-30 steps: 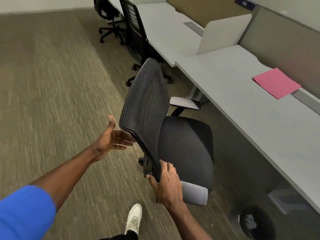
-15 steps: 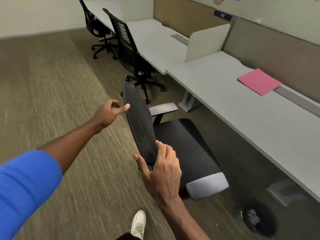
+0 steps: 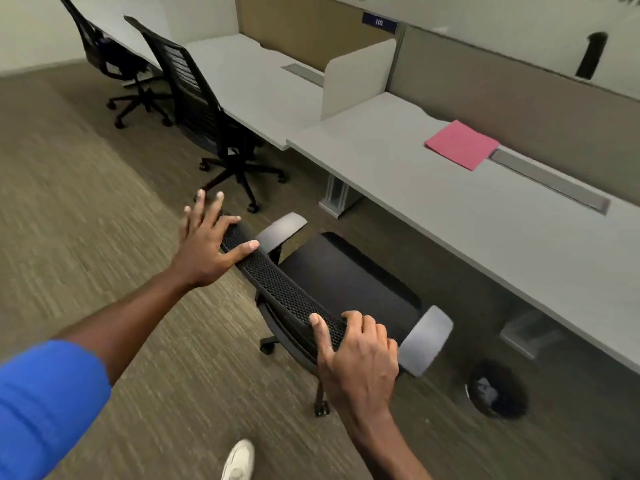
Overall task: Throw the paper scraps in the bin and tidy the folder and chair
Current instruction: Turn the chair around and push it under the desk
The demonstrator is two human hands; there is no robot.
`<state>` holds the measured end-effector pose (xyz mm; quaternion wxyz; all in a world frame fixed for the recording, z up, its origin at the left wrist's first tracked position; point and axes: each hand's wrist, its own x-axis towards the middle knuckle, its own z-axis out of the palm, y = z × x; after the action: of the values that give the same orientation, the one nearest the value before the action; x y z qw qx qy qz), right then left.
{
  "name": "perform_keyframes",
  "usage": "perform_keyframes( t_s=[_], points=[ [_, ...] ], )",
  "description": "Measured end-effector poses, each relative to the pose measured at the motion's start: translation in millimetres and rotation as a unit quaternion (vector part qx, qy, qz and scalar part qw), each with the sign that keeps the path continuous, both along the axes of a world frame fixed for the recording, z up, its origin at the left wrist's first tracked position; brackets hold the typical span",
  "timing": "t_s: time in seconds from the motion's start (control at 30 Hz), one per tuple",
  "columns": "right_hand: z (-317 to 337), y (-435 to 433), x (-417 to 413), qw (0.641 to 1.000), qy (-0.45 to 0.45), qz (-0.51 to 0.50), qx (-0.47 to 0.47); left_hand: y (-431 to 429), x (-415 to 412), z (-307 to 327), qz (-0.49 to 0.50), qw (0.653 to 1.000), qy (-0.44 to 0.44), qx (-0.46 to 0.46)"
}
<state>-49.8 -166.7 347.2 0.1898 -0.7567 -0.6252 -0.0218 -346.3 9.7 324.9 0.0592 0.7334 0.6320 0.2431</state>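
Observation:
A black mesh-backed office chair (image 3: 346,282) with grey armrests stands in front of the grey desk (image 3: 485,237), its seat facing the desk edge. My left hand (image 3: 207,244) lies on the left end of the backrest's top rim, fingers spread and thumb over the mesh. My right hand (image 3: 356,358) grips the right end of that rim. A pink folder (image 3: 460,144) lies flat on the desk near the partition. A black bin (image 3: 497,389) with white paper scraps inside stands on the floor under the desk at the right.
Two more black chairs (image 3: 204,109) (image 3: 104,53) stand along the neighbouring desk at the back left. A white divider (image 3: 356,77) separates the desks. Carpet stretches to the left. My white shoe (image 3: 239,459) shows at the bottom.
The chair has turned so its back faces me and its seat faces the desk. Both hands shifted up to the top rim of the backrest; the view has risen.

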Motion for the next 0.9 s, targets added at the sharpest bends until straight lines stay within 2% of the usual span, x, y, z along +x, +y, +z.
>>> perform_keyframes(
  t_s=[0.13,0.23,0.43,0.67,0.77,0.9],
  points=[
    [-3,6,7,0.998,-0.016,-0.054,0.019,15,-11,0,-0.110,0.989,0.076,0.059],
    [-5,6,4,0.995,-0.013,-0.088,0.047,25,-13,4,-0.153,0.978,0.113,0.089],
    [-4,14,6,0.981,-0.007,-0.168,0.097,38,2,8,-0.165,0.971,0.112,0.129],
    [-6,22,13,0.981,-0.013,-0.170,0.097,57,6,-9,-0.165,0.970,0.099,0.146],
    [-6,28,24,0.977,-0.010,-0.194,0.093,72,19,-10,-0.184,0.966,0.112,0.142],
    [-3,39,47,0.980,-0.002,-0.176,0.098,85,39,-10,-0.194,0.964,0.126,0.132]
  ],
)
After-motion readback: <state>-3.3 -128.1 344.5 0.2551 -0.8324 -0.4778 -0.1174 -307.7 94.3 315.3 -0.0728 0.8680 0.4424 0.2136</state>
